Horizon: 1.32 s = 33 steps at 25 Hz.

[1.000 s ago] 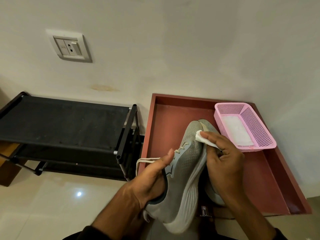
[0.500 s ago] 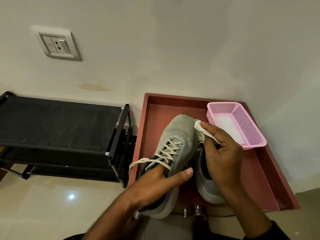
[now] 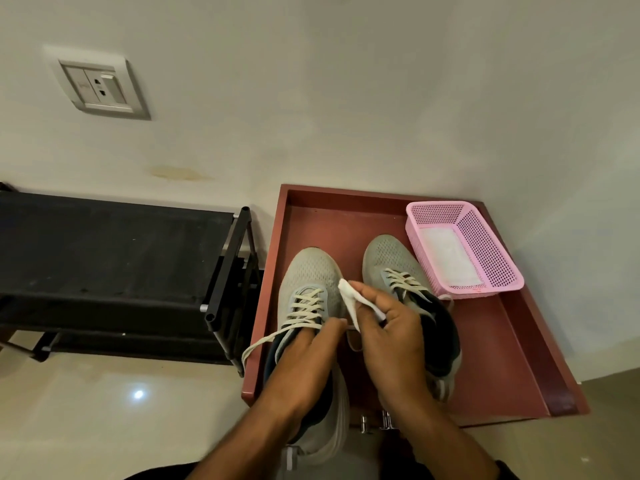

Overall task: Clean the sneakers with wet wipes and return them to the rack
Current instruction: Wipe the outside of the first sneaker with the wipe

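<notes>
While left hand [image 3: 304, 355] grips the left sneaker [image 3: 308, 306] on the red tray [image 3: 498, 358] and right hand [image 3: 391, 334] pinches the wipe [image 3: 349, 299], loose laces [image 3: 256, 344] over tray's edge could snag, tipping it.

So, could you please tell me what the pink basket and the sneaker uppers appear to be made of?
The pink basket looks like moulded plastic: its walls are a regular perforated grid with a slight sheen. The sneaker uppers seem to be grey knit mesh fabric, matte, with visible rows of small holes across the toe.
</notes>
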Tool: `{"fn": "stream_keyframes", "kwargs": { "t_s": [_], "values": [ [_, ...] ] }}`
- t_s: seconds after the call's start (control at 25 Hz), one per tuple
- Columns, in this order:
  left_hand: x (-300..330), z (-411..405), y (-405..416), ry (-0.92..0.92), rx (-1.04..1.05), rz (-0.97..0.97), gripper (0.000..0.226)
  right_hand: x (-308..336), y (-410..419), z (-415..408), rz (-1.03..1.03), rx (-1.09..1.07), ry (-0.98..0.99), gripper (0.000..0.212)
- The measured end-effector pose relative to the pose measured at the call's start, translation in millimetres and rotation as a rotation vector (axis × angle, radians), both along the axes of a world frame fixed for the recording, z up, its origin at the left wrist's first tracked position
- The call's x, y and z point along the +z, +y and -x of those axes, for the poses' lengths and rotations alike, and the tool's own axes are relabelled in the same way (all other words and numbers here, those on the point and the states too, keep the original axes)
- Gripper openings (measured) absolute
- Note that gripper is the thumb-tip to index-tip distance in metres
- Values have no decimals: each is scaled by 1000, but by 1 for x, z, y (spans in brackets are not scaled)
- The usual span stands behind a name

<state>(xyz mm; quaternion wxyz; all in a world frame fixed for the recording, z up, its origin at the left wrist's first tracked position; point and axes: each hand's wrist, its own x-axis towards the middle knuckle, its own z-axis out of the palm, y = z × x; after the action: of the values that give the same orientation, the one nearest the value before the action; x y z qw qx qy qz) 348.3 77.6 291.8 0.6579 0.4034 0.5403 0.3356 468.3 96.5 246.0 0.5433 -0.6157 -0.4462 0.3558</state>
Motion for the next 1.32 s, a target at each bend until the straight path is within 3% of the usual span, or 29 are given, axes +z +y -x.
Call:
{"fn": "stream_keyframes", "kwargs": {
  "t_s": [0.08,0.2,0.32,0.56,0.8,0.92,1.04,1.16,1.32],
  "values": [
    [1,-2,1,23,13,34,30,-9,6,1,81,-39,64,34],
    [-1,-3,1,67,-21,55,14,-16,16,-6,78,-139,-3,33],
    [-3,-3,4,143,-81,47,12,-17,17,-21,51,-177,-52,38],
    [-5,6,12,214,-186,129,8,-15,23,-31,-81,-1,-286,36],
    [-11,24,27,110,-163,179,17,-18,35,-30,-165,180,-702,45],
    [-21,31,31,68,-130,204,37,-24,7,-16,-224,211,-738,44],
    [-29,34,37,52,-116,248,44,-26,22,-20,-222,184,-834,42],
    [-33,34,40,59,-82,290,44,-23,47,-25,-180,153,-857,43],
    [-23,35,41,60,-125,216,38,-20,18,-9,-191,201,-807,44]
  ]
}}
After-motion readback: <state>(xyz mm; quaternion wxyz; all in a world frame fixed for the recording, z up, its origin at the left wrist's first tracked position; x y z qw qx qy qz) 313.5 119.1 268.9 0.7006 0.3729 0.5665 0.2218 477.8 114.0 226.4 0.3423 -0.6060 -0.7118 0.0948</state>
